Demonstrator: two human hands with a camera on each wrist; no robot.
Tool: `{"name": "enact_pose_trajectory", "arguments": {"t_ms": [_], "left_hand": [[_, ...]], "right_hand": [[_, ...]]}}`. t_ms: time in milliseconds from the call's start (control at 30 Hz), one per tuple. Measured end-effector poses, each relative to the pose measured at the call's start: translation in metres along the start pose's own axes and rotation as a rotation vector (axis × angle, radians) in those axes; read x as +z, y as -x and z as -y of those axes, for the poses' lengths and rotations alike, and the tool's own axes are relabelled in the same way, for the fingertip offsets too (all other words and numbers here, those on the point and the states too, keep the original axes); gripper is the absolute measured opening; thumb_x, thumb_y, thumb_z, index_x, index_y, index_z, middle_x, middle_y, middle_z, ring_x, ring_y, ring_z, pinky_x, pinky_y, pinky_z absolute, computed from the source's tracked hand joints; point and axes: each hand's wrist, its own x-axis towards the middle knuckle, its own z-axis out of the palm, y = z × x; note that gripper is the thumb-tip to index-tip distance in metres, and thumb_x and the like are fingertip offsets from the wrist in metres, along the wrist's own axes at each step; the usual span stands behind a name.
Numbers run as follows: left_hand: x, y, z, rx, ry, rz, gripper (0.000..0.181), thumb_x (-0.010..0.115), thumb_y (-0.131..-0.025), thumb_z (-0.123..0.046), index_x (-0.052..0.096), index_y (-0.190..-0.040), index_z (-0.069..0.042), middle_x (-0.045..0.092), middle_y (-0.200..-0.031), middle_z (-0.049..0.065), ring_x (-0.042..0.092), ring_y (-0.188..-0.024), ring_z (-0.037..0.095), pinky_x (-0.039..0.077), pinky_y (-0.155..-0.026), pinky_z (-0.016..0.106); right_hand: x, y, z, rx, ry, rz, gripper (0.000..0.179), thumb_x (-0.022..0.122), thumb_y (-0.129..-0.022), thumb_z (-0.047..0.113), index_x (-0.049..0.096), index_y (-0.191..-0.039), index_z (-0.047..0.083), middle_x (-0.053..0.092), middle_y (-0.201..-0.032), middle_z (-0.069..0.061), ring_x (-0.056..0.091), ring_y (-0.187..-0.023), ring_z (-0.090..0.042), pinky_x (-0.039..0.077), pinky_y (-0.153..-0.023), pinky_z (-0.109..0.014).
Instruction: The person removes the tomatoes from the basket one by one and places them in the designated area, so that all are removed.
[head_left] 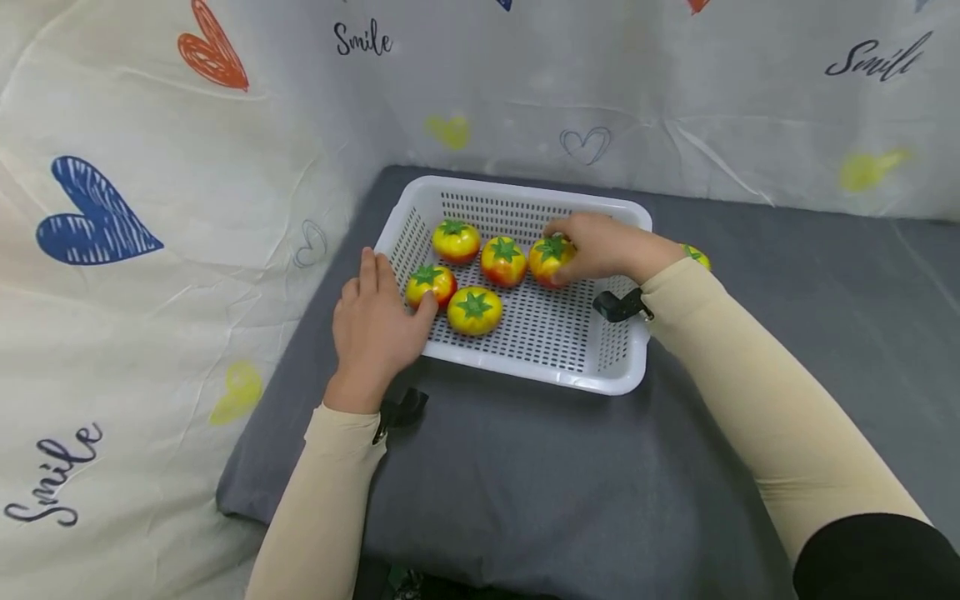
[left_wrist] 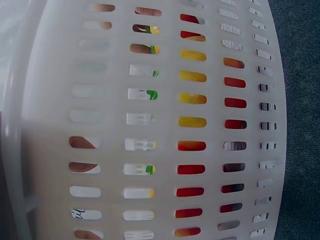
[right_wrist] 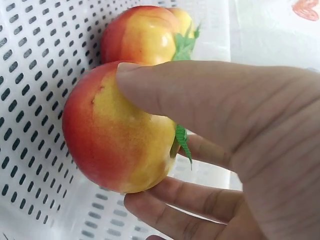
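Inside a white perforated plastic basket (head_left: 517,371), my right hand (head_left: 603,246) pinches a yellow-and-red tomato (right_wrist: 115,140) with green leaves, thumb on one side and fingertips on the other. Beside it on the basket floor sit several similar tomatoes, among them a middle one (head_left: 503,262), a back-left one (head_left: 455,242) and a front one (head_left: 474,311). My left hand (head_left: 378,325) lies at the basket's left front corner with straight fingers, its thumb reaching over the rim beside the left tomato (head_left: 429,285). The left wrist view shows the slotted basket wall (left_wrist: 165,107), with tomato colours through the slots.
Another tomato (head_left: 697,255) lies outside the basket to the right, partly hidden by my right sleeve. A dark grey cloth (head_left: 525,467) covers the table. White sheeting (head_left: 510,92) printed with hearts and words hangs behind and at the left.
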Motion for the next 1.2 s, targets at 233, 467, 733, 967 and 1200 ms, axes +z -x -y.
{"name": "enact_pose_trajectory", "arguments": {"t_ms": [233,467,733,967,1200], "left_hand": [[0.0,0.002,0.0,0.016,-0.002,-0.013,0.087,0.043,-0.102,-0.052,0.021,-0.164,0.005,0.016,-0.174,0.024,0.038,-0.138,0.051,0.034,-0.114,0.063],[-0.001,0.002,-0.003,0.015,-0.012,-0.013,0.089,0.044,-0.101,-0.053,0.021,-0.164,0.005,0.015,-0.173,0.024,0.039,-0.136,0.051,0.035,-0.112,0.063],[-0.001,0.003,-0.005,0.005,-0.012,-0.033,0.088,0.046,-0.101,-0.052,0.024,-0.163,0.007,0.018,-0.173,0.025,0.043,-0.128,0.051,0.038,-0.108,0.062],[-0.003,0.003,-0.005,0.006,-0.018,-0.034,0.088,0.047,-0.101,-0.052,0.023,-0.163,0.006,0.017,-0.173,0.025,0.043,-0.13,0.052,0.037,-0.108,0.062],[-0.003,0.005,-0.006,0.001,-0.019,-0.027,0.089,0.047,-0.101,-0.051,0.023,-0.164,0.006,0.017,-0.173,0.026,0.043,-0.129,0.052,0.038,-0.108,0.062]], "right_hand": [[-0.007,0.008,0.0,0.002,-0.021,-0.029,0.07,0.081,-0.088,0.022,0.054,-0.149,0.0,0.06,-0.145,-0.022,0.057,-0.124,-0.036,0.045,-0.112,-0.054],[-0.012,0.017,-0.001,0.004,-0.023,-0.047,0.069,0.082,-0.088,0.026,0.056,-0.147,0.002,0.062,-0.141,-0.021,0.058,-0.12,-0.036,0.047,-0.109,-0.053],[-0.016,0.023,0.0,-0.009,-0.022,-0.071,0.066,0.083,-0.087,0.022,0.058,-0.144,0.0,0.063,-0.138,-0.022,0.059,-0.119,-0.037,0.048,-0.108,-0.052],[-0.018,0.029,0.001,0.01,-0.046,-0.076,0.071,0.085,-0.085,0.024,0.057,-0.146,0.001,0.063,-0.137,-0.023,0.058,-0.12,-0.038,0.049,-0.107,-0.053],[-0.021,0.039,-0.001,0.029,-0.058,-0.074,0.072,0.086,-0.084,0.024,0.056,-0.146,0.002,0.062,-0.138,-0.024,0.058,-0.121,-0.038,0.052,-0.105,-0.053]]}}
